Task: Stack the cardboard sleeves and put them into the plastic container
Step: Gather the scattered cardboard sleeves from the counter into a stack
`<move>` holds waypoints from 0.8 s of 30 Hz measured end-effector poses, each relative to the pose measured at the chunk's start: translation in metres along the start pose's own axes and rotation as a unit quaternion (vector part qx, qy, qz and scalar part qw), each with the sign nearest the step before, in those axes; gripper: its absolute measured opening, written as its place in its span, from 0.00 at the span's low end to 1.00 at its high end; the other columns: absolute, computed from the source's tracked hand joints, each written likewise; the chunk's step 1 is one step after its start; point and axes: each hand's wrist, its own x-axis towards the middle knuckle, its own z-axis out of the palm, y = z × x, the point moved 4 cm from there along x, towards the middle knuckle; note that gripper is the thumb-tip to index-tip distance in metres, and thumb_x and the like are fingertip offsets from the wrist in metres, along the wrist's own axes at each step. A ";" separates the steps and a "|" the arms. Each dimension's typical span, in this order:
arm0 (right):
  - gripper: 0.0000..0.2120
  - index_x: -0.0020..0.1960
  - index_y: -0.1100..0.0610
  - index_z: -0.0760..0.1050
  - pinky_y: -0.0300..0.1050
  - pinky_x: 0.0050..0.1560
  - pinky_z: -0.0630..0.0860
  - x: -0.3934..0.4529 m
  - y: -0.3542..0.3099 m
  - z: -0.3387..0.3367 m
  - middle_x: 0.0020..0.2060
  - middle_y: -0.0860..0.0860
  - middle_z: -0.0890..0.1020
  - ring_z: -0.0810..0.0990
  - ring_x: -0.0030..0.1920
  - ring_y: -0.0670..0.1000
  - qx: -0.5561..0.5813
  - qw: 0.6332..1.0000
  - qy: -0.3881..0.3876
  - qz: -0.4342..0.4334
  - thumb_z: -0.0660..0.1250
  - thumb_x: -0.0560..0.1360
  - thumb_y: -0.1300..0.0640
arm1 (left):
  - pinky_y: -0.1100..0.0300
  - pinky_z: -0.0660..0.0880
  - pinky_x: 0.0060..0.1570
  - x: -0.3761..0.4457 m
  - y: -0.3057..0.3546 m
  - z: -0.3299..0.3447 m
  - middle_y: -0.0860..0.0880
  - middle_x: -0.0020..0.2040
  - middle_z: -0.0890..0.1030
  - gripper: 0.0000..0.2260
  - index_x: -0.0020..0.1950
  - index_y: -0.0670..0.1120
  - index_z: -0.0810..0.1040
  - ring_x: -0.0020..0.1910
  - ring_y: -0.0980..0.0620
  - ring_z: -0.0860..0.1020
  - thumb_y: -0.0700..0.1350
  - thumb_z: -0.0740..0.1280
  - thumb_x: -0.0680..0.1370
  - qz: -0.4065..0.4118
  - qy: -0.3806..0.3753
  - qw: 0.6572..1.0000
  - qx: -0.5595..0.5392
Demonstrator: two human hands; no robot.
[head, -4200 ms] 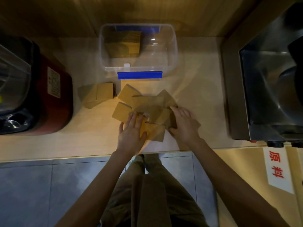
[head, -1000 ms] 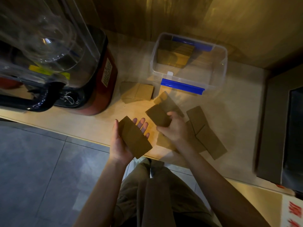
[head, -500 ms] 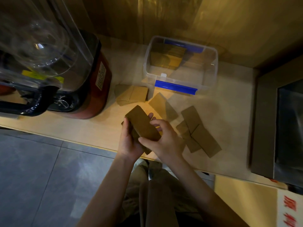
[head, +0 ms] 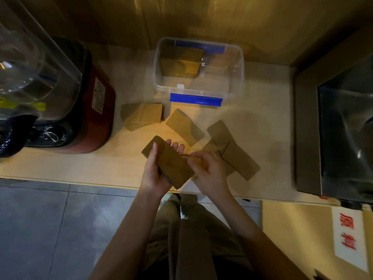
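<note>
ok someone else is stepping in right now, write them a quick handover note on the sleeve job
Left hand: holds a small stack of sleeves above the counter's front edge.
Right hand: against the stack's right side, squaring it; a firm grip cannot be confirmed.
Plastic container: open, at the back of the counter, with one stack already inside on its left.
Loose on the counter: one sleeve, overlapping sleeves at right, a folded pile at left.
Left to do: gather those, stack them, put everything in the container.

Container point(head: 236, 77) at counter's point(head: 60, 164) back, sleeves point(head: 181, 62) inside; loose sleeves point(head: 184, 127) before it; blender point(head: 60, 93), perhaps, left.
</note>
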 end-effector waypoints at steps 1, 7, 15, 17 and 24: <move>0.11 0.52 0.55 0.76 0.42 0.49 0.70 0.002 0.011 -0.006 0.48 0.47 0.76 0.75 0.53 0.51 -0.031 0.999 0.010 0.015 0.67 0.71 0.53 | 0.54 0.78 0.51 0.000 -0.001 -0.001 0.51 0.43 0.83 0.29 0.50 0.48 0.77 0.47 0.52 0.82 0.56 0.79 0.54 -0.004 0.006 1.000 0.001; 0.33 0.71 0.54 0.58 0.49 0.72 0.54 0.006 0.054 -0.001 0.73 0.53 0.62 0.55 0.73 0.54 -0.360 0.924 -0.118 -0.049 0.67 0.71 0.50 | 0.53 0.74 0.55 -0.004 0.000 -0.008 0.52 0.43 0.82 0.26 0.50 0.50 0.78 0.47 0.53 0.81 0.57 0.78 0.56 -0.017 0.011 1.000 0.022; 0.28 0.69 0.54 0.63 0.53 0.72 0.54 0.008 0.063 0.006 0.70 0.51 0.68 0.62 0.71 0.53 -0.417 0.896 -0.091 -0.118 0.67 0.71 0.51 | 0.53 0.73 0.55 -0.007 0.002 -0.010 0.52 0.43 0.82 0.25 0.49 0.50 0.79 0.47 0.53 0.81 0.57 0.78 0.56 -0.029 0.017 0.998 0.046; 0.26 0.68 0.54 0.64 0.51 0.71 0.55 0.008 0.063 0.007 0.69 0.51 0.69 0.63 0.70 0.53 -0.415 0.898 -0.089 -0.118 0.66 0.72 0.52 | 0.53 0.72 0.56 -0.007 0.001 -0.009 0.51 0.43 0.83 0.26 0.49 0.50 0.79 0.46 0.52 0.82 0.57 0.78 0.55 -0.035 0.023 0.998 0.045; 0.24 0.67 0.53 0.66 0.51 0.67 0.60 0.008 0.060 -0.029 0.69 0.52 0.70 0.65 0.69 0.54 -0.309 0.949 0.015 -0.057 0.64 0.73 0.47 | 0.53 0.75 0.54 0.002 -0.009 -0.005 0.51 0.44 0.84 0.29 0.50 0.49 0.79 0.48 0.52 0.82 0.57 0.80 0.52 -0.066 0.037 0.995 0.061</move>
